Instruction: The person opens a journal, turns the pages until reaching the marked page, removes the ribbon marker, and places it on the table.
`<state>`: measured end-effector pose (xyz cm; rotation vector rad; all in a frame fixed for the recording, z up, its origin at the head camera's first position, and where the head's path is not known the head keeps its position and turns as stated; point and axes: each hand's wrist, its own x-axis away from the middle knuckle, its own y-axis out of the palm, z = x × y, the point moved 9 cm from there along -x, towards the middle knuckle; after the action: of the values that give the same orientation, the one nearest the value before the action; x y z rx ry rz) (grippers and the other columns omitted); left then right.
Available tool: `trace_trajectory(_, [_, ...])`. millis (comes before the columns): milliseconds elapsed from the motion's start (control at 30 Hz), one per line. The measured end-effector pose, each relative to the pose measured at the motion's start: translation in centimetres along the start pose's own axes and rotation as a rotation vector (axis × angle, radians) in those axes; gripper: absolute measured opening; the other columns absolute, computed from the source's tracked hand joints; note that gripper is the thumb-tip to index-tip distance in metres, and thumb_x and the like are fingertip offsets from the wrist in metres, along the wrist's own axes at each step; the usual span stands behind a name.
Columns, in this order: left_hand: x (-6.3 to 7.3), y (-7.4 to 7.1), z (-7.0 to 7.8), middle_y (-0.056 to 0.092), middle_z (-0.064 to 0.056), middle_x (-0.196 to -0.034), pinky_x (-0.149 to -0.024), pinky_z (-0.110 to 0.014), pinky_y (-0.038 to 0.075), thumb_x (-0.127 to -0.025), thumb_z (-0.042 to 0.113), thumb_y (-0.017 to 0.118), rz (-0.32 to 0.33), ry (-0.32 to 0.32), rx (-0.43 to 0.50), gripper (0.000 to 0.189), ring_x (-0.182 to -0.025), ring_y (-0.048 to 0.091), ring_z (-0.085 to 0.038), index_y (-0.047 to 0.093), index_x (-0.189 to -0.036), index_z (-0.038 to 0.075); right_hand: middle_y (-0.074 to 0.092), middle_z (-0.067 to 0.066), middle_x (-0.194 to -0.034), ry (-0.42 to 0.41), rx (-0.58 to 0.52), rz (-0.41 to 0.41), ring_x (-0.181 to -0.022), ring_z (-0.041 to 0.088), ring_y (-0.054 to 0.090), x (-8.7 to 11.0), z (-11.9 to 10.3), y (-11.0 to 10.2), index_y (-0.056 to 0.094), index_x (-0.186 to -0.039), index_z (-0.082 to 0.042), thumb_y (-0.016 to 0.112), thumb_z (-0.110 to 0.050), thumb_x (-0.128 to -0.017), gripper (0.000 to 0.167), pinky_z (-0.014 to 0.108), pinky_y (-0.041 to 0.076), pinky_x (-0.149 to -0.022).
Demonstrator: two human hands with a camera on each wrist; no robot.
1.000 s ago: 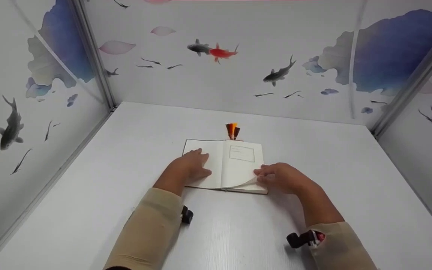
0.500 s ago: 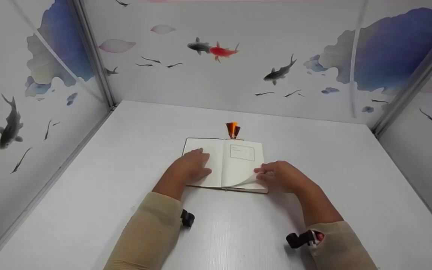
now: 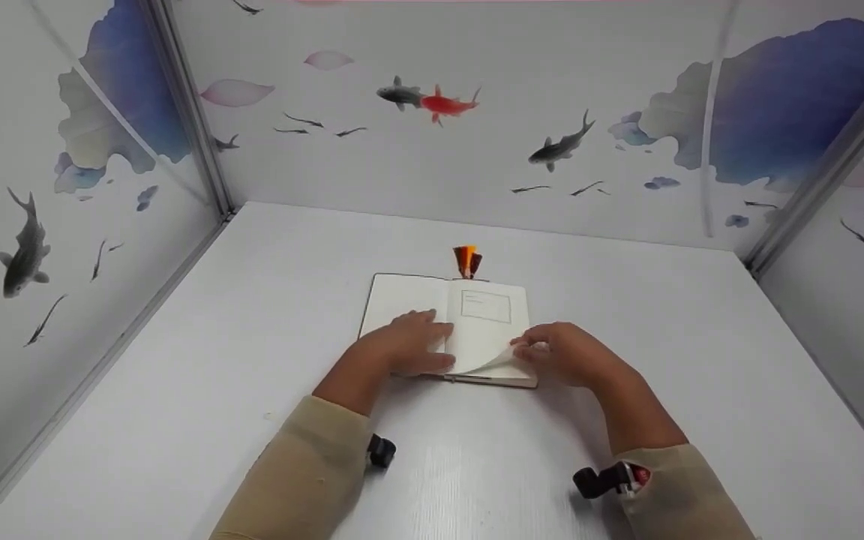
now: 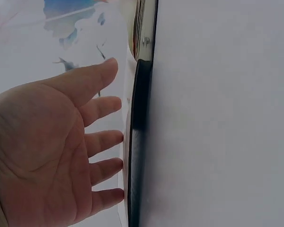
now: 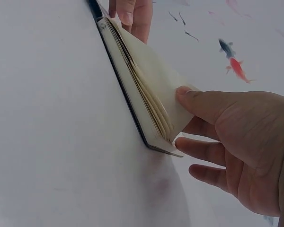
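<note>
An open notebook [image 3: 488, 345] with cream pages and a dark cover lies on the white table. My left hand [image 3: 409, 345] rests on its left page near the spine, fingers spread and nearly straight, with the fingertips on the paper in the left wrist view. At the right edge my right hand [image 5: 246, 137] pinches the lifted corner of a page [image 5: 156, 66] between thumb and fingers. Below that page, the stack of other pages [image 5: 151, 109] fans slightly. A printed rectangle [image 3: 486, 306] marks the upper right page. An orange and dark brown tassel [image 3: 467, 261] sticks out past the top edge.
White panels with painted fish [image 3: 447, 103] and blue shapes enclose the table [image 3: 252, 262] at the back and sides. A small black camera [image 3: 382, 451] sits at the left wrist, and another camera [image 3: 593, 481] at the right.
My left hand has slid right across the left page toward the spine and slightly nearer to me. My right hand keeps its pinch on the page corner, almost still.
</note>
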<state>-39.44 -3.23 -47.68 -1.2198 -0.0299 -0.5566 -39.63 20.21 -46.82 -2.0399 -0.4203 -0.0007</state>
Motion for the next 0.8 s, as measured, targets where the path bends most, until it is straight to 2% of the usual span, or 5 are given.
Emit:
trace_trajectory(200, [0.0, 0.7, 1.8, 0.025, -0.001, -0.18, -0.138, -0.051, 0.018, -0.104, 0.059, 0.06, -0.004, 0.062, -0.071, 0.075, -0.17, 0.016, -0.029, 0.036, -0.169, 0.029, 0.073, 0.006, -0.139, -0.024, 0.025, 0.008, -0.139, 0.034, 0.06, 0.2, -0.4, -0.3, 0.079, -0.128, -0.023, 0.069, -0.031, -0.106, 0.025, 0.061, 0.046, -0.119])
trace_trajectory(467, [-0.2, 0.7, 2.2, 0.027, 0.003, -0.18, -0.138, -0.052, 0.019, -0.098, 0.066, 0.066, 0.006, 0.084, -0.068, 0.086, -0.17, 0.017, -0.03, 0.036, -0.169, 0.027, 0.074, 0.005, -0.137, -0.049, 0.04, 0.031, -0.136, 0.033, 0.063, 0.4, -1.3, -1.1, 0.079, -0.124, -0.023, 0.067, -0.035, -0.107, 0.024, 0.06, 0.048, -0.117])
trace_trajectory(633, [-0.6, 0.9, 2.2, 0.028, 0.001, -0.179, -0.137, -0.051, 0.02, -0.098, 0.068, 0.065, 0.02, 0.09, -0.097, 0.086, -0.169, 0.019, -0.031, 0.037, -0.168, 0.026, 0.07, 0.005, -0.143, -0.087, 0.026, 0.094, -0.144, 0.034, 0.059, 0.5, -2.3, -1.8, 0.076, -0.126, -0.023, 0.066, -0.039, -0.107, 0.026, 0.062, 0.044, -0.121])
trace_trajectory(800, [-0.7, 1.0, 2.2, 0.031, 0.001, -0.179, -0.137, -0.053, 0.021, -0.099, 0.067, 0.063, 0.031, 0.066, -0.102, 0.083, -0.168, 0.022, -0.03, 0.039, -0.168, 0.027, 0.068, 0.003, -0.142, -0.172, 0.047, 0.202, -0.142, 0.032, 0.06, 0.9, -4.1, -2.4, 0.076, -0.123, -0.021, 0.067, -0.038, -0.107, 0.025, 0.059, 0.049, -0.119])
